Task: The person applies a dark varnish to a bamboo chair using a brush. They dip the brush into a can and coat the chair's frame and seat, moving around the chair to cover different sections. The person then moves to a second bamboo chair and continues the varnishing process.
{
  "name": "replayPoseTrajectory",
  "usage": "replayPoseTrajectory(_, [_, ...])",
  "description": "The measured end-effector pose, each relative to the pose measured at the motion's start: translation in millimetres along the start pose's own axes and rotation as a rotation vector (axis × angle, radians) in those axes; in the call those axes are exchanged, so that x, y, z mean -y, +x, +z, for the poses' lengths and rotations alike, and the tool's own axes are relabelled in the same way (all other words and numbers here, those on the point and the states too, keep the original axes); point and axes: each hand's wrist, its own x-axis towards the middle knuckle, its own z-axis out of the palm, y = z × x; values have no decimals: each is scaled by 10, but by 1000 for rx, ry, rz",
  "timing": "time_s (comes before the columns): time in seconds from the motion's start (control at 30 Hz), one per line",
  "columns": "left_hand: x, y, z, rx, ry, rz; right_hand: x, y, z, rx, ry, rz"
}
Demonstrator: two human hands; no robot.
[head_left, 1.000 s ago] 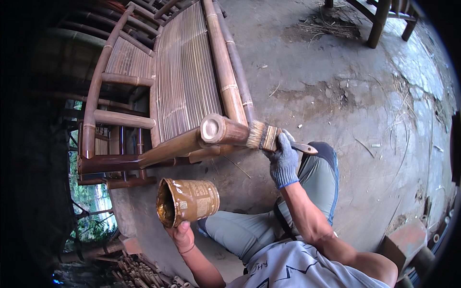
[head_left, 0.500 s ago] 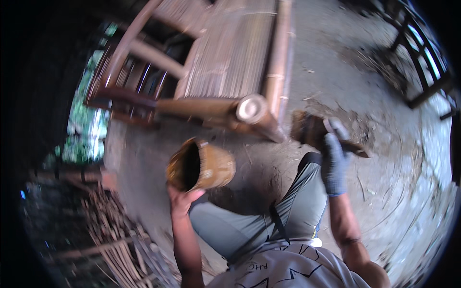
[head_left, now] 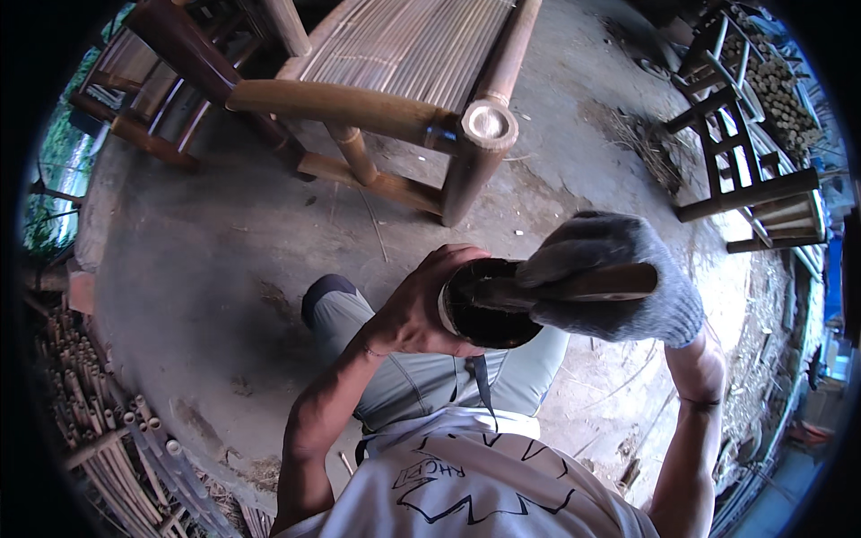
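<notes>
A round, brown-stained pot [head_left: 491,342] is held in front of my lap, its dark opening facing up at me. My bare left hand [head_left: 430,300] wraps round its left side. Above the opening, my right hand [head_left: 610,278], in a grey knitted glove, grips the wooden handle of a broad brush [head_left: 619,283]. The brush's head reaches down into the pot, and its bristles are mostly hidden in the dark inside. Just beyond the pot stands a bamboo bench [head_left: 404,54] with a slatted seat and thick round legs.
More bamboo furniture [head_left: 148,85] stands at the far left. Cut bamboo sticks [head_left: 108,430] lie piled at the lower left. On the right are a dark wooden frame [head_left: 744,179] and a stack of bamboo ends [head_left: 780,90]. Dry scraps [head_left: 650,152] litter the concrete floor [head_left: 206,269].
The brush has moved from the right, away from the pot, to inside its opening. My left hand has brought the pot rightward and turned its mouth up. The view has shifted, showing more floor.
</notes>
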Motion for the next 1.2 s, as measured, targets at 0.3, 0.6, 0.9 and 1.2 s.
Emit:
replayPoseTrajectory(0.3, [-21,-187,-151,59,53,76,88,-26,496,109,-339,70])
replayPoseTrajectory(0.6, [15,-332,-217,14,42,62,116,-5,806,133,-407,31])
replayPoseTrajectory(0.9, [107,-540,-477,-17,98,72,318,-26,695,-303,24,106])
replayPoseTrajectory(1.2, [154,-245,-479,-10,-197,17,95,-593,1245,-1235,1491,716])
